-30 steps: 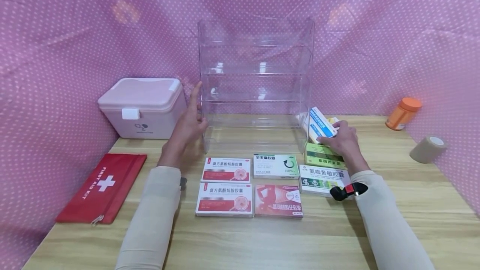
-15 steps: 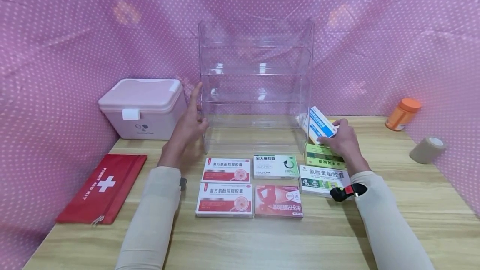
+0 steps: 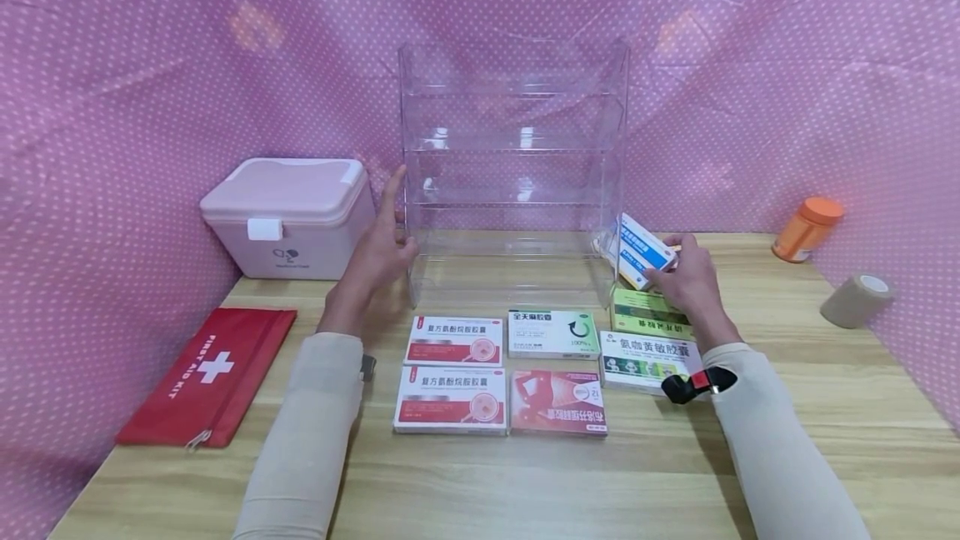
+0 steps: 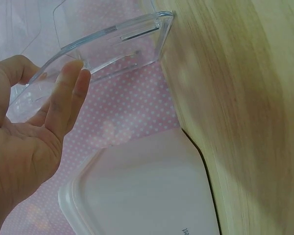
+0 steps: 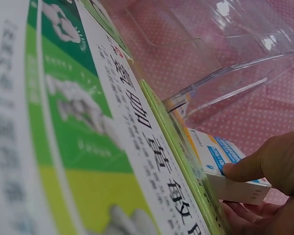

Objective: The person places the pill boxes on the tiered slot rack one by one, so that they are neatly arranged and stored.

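Note:
A clear acrylic shelf rack [image 3: 513, 165] stands at the back middle of the wooden table [image 3: 480, 473]. My left hand [image 3: 378, 244] rests with straight fingers against the rack's left wall [image 4: 112, 39]. My right hand [image 3: 686, 277] grips a white and blue medicine box [image 3: 641, 250] [image 5: 225, 161], tilted, just right of the rack's lower right corner. Under that hand lies a green box [image 3: 648, 312]. A white and green box [image 3: 647, 357] [image 5: 88, 127] lies in front of it.
Several more medicine boxes [image 3: 453, 373] lie flat in rows before the rack. A pink case [image 3: 288, 215] stands at the left, with a red first aid pouch [image 3: 206, 375] in front. An orange bottle [image 3: 806, 227] and a bandage roll [image 3: 855, 298] sit at the right.
My right hand has turned the white and blue box, tilting it flatter and shifting it slightly right. The left hand has stayed against the rack.

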Available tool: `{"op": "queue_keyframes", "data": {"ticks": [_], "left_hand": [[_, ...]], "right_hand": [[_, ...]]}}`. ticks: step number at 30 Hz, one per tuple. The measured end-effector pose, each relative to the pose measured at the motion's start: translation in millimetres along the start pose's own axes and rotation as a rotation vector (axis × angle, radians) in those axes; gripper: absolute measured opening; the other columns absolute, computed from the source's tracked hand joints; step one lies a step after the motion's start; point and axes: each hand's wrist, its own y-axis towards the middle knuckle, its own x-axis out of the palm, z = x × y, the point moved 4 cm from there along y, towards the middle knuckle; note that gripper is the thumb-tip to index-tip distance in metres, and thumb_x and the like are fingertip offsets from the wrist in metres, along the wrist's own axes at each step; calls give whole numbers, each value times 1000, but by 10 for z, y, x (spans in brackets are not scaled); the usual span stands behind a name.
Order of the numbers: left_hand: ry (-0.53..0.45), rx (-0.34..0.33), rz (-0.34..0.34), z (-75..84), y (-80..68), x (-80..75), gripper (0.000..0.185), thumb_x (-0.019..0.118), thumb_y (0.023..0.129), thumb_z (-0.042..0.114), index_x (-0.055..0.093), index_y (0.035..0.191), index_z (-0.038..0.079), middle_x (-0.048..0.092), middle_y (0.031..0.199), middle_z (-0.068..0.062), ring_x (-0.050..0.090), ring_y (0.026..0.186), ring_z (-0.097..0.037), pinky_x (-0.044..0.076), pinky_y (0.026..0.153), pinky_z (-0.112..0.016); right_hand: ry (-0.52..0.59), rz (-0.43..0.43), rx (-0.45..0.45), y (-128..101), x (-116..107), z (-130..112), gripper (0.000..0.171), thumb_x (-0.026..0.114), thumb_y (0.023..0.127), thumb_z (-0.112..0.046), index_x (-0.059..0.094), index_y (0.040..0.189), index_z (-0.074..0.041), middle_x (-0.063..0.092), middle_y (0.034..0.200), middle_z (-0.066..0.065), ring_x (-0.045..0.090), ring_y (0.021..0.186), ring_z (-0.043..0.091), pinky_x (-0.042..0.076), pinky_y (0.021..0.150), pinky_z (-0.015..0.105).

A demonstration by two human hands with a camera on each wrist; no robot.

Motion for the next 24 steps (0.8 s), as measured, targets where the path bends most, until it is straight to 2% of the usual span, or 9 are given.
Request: {"op": "queue_keyframes", "data": {"ticks": [13,24], "left_hand": [[-3,-20,-2,-12,2,4,119,62,98,-3,-9,159,71,51,156,-29,64,128,-47,59,99,-61],[-13,-9,-1,-16,2,8,119,61,98,-2,-9,158,73,54,150,-30,65,122,-44,60,95,-58]], "right_hand": [[16,-30,60,9,34,75,67,66,104,-13,32,160,0,55,138,34,60,117,41,52,87,40],[16,-39,68,12,58,86,68,64,106,-16,30,162,0,57,140,35,62,121,42,53,90,42]]}}
